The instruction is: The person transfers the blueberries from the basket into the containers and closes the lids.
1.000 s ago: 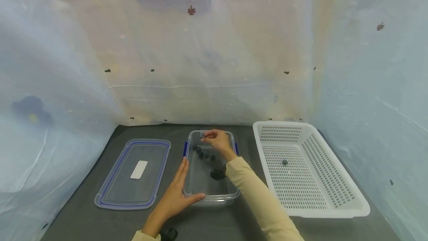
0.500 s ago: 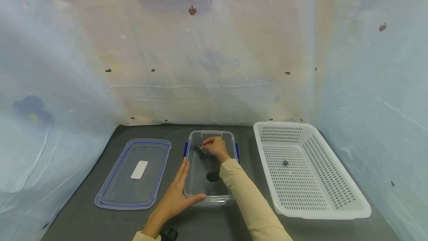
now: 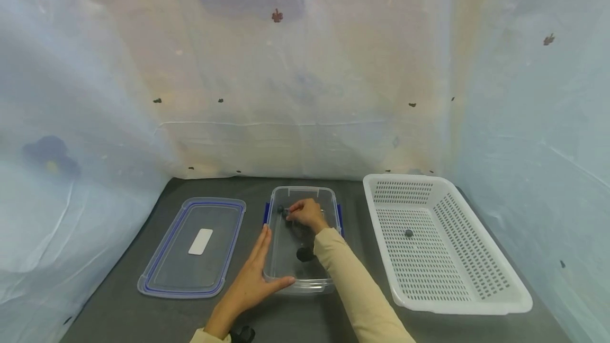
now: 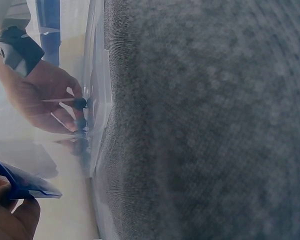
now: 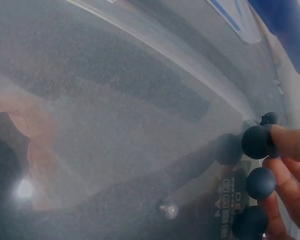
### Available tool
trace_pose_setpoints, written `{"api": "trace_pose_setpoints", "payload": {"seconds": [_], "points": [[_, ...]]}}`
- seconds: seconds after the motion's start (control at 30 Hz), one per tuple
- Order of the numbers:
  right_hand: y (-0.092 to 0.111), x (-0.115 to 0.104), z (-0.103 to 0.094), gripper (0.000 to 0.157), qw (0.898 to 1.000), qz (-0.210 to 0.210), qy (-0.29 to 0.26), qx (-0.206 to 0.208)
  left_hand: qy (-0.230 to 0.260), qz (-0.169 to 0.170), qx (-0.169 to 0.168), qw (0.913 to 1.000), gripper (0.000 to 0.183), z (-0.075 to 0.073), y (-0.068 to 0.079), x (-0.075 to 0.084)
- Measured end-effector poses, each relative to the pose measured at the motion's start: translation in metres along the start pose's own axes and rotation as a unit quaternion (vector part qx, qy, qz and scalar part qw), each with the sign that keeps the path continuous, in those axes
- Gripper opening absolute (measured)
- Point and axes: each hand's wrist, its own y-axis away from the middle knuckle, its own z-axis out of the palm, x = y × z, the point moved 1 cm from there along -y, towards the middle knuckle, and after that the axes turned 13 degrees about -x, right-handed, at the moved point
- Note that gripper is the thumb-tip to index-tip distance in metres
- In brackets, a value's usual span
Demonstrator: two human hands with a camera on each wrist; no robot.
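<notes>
A clear plastic food container with blue side latches stands in the middle of the table. Several blueberries lie on its bottom, toward the far left. Inside it, my right hand reaches down and pinches a blueberry between thumb and finger; another blueberry lies by the other fingers. My left hand rests against the container's near left corner, fingers straight along its left side and thumb at the front rim. By its fingertips in the left wrist view hangs a blue latch. My right fingers partly hide the berries.
The container's lid, with a blue seal and a white label, lies flat to the left. A white perforated basket stands to the right, with one blueberry in it. Patterned plastic sheeting closes off the back and sides.
My right hand has moved from the container's far end down and nearer, to the blueberries on the bottom. My left hand stays in place.
</notes>
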Motion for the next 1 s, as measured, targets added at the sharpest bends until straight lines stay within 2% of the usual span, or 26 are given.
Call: {"api": "trace_pose_setpoints", "payload": {"seconds": [0.2,0.47,0.67,1.0], "points": [[0.002,-0.001,-0.001,0.02,1.0,0.0,-0.013,-0.006,-0.003,0.002,0.001,1.0,0.115,0.0,0.0,0.001],[0.001,-0.002,-0.002,0.02,0.999,-0.008,-0.036,0.005,-0.003,0.002,0.0,1.0,0.114,-0.001,0.001,0.003],[0.002,-0.005,-0.004,0.023,0.997,-0.022,-0.076,0.002,0.001,0.002,-0.002,1.0,0.114,-0.001,0.0,0.003],[0.006,-0.026,-0.014,0.024,0.991,-0.056,-0.118,-0.017,0.003,0.003,-0.004,1.0,0.115,-0.001,0.0,0.001]]}}
